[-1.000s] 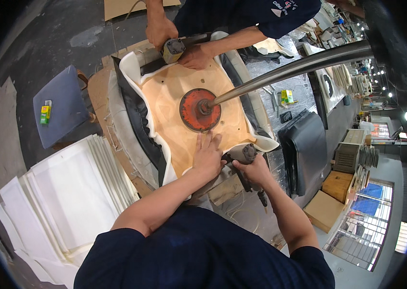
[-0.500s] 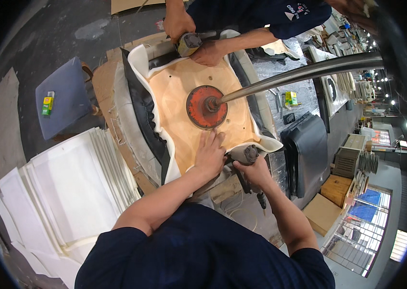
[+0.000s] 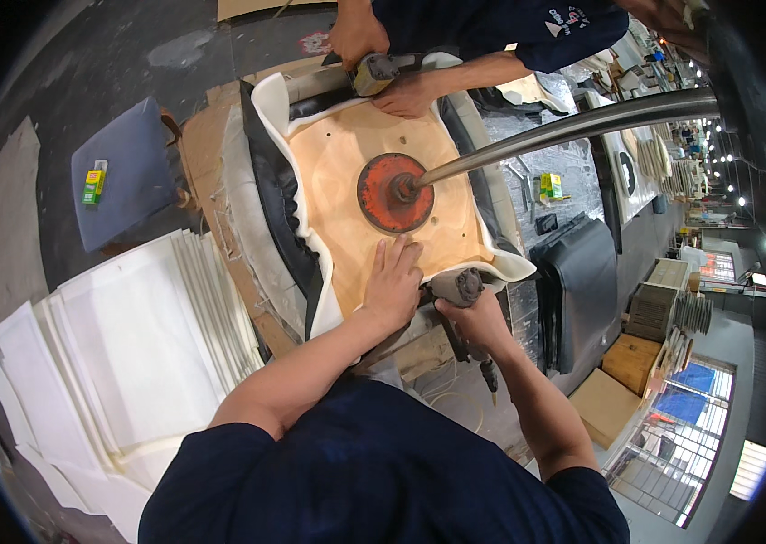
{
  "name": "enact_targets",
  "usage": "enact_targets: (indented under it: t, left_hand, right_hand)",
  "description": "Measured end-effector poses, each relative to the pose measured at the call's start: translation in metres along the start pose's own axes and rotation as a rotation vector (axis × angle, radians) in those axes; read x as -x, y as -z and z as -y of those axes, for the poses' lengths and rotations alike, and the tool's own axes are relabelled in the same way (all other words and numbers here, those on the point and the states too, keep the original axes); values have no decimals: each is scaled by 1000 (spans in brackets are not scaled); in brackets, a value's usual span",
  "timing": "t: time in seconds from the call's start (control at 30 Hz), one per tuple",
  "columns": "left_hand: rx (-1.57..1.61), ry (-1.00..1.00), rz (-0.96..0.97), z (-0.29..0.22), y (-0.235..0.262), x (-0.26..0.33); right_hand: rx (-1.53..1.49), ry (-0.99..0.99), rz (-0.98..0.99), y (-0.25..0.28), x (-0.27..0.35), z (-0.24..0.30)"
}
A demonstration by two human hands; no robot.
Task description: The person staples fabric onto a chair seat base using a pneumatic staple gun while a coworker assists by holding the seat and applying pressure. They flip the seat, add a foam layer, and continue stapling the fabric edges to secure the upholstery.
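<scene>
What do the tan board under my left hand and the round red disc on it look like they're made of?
The tan board looks like plywood or pressed wood: matt, pale, with small drilled holes. The red disc looks like painted metal, its coat worn and patchy, probably rusted, with a shiny metal bar meeting its centre.

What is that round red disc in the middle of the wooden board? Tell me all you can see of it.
The red disc is a flat, round plate, rust-red and worn, probably metal. It lies on the middle of the pale wooden board. A shiny metal pipe meets its dark hub from the upper right. The left hand rests flat just below it, not touching.
</scene>
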State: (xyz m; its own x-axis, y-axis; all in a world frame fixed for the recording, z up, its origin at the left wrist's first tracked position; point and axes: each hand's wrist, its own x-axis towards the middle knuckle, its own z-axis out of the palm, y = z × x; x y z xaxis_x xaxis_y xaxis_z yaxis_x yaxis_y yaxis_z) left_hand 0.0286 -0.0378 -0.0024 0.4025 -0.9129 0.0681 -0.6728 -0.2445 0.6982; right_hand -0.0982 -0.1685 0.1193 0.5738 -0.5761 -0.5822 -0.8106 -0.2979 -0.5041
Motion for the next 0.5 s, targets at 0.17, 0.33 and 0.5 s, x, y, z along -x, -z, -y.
enact_targets:
  t: [0.17, 0.33, 0.5]
  left_hand:
    - [18, 19, -33, 5, 1, 3]
    - [40, 10, -89, 6, -6, 4]
    - [33, 69, -33, -5, 5, 8]
  right_hand:
    - [-76, -70, 55, 2, 6, 7]
    - [-135, -116, 80, -5, 11, 11]
    - [83, 97, -30, -7, 5, 5]
